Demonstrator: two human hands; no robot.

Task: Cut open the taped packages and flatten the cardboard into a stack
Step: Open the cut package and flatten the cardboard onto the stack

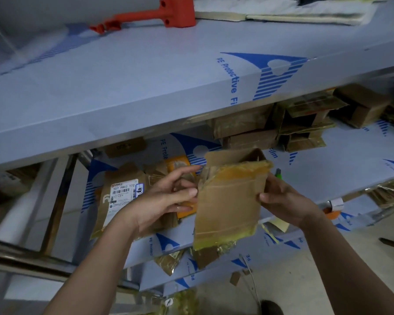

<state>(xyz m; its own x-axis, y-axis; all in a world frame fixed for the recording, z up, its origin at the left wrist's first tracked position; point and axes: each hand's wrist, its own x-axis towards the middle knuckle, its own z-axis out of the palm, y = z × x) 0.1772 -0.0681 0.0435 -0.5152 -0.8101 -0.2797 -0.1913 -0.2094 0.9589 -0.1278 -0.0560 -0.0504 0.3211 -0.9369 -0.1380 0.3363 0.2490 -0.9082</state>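
Presently we hold the taped package (229,198) in mid-air in front of the lower shelf (341,155), its brown flap raised at 12 o'clock and yellowed tape wrapped over its top and bottom edges. Our right hand (287,201), at 3 o'clock of it, grips its right edge, thumb on the front face, fingers hidden behind. Our left hand (166,196), at 9 o'clock, has loosely spread fingers, their tips at the package's left edge; we cannot tell whether they pinch the tape there.

We judge the package light, thin and moderately stiff, liable to bend across the taped bands, the tape glossy and probably slick. Best hold looks to be on bare cardboard at the side edges, clear of the tape.

At 9 o'clock, on the lower shelf, lies a labelled package (121,196) among other flattened cardboard. At 1 o'clock sit opened boxes (300,126). At 11 o'clock, on the upper shelf (146,87), rests a red tool (155,13).
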